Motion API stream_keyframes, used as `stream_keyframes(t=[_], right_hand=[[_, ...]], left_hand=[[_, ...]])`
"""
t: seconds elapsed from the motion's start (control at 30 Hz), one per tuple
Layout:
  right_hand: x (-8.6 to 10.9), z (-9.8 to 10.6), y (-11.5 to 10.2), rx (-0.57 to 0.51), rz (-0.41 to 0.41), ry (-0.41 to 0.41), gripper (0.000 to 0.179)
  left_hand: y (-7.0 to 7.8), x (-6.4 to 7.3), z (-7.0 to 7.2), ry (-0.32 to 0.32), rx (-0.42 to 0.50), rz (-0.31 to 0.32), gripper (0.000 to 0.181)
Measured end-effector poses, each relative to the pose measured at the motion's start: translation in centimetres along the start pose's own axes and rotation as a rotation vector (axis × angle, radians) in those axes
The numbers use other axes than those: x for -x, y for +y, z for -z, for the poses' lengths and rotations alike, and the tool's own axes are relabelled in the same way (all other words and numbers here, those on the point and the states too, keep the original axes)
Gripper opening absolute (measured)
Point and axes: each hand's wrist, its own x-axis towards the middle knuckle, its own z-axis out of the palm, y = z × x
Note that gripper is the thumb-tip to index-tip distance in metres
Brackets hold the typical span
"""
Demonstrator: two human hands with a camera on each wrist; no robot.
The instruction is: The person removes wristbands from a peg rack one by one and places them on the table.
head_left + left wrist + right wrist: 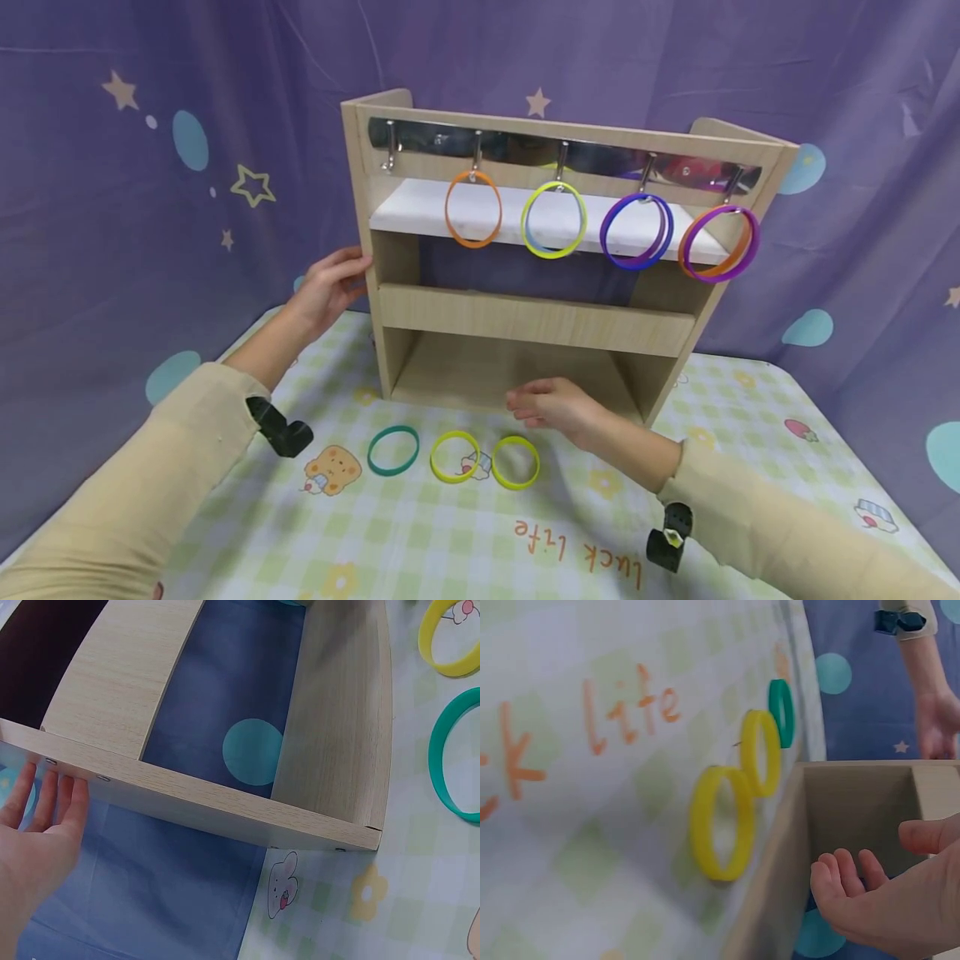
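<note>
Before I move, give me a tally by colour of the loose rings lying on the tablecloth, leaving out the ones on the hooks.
Green ring: 1
Yellow rings: 2
Total: 3

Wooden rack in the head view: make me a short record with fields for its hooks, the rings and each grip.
Rack: stands on checked tablecloth
Leftmost hook: bare
Second hook: orange ring
Third hook: yellow ring with light blue ring
Fourth hook: blue and purple rings
Fifth hook: purple and orange rings
On tablecloth: green ring, two yellow rings
Left grip: fingers touching rack's left side
Right grip: holds nothing
</note>
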Motion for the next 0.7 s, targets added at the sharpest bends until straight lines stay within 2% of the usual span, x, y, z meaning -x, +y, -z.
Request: stream_keyframes(t=[0.27,0.43,0.57,0.7], right_hand=[[0.1,0.2,-3.0,-0.033,0.056,-0.031,0.046],[0.9,0.0,-5.4,-0.048,0.105,-0.008,0.044],[1.5,-0.1,-7.2,-0.064,0.178,0.015,0.043],[2.3,-0.1,-8.8,-0.007,0.247,0.063,0.044]], left_hand=[[-0.1,0.0,0.1,-0.004,0.005,-0.011,0.016],[-0.1,0.0,0.0,-0.001,0.006,-0.010,0.017],[-0.1,-0.1,0.1,-0.006,0.004,-0.014,0.017],[-0.2,-0.1,0.1,-0.007,0.002,-0.009,0.016]])
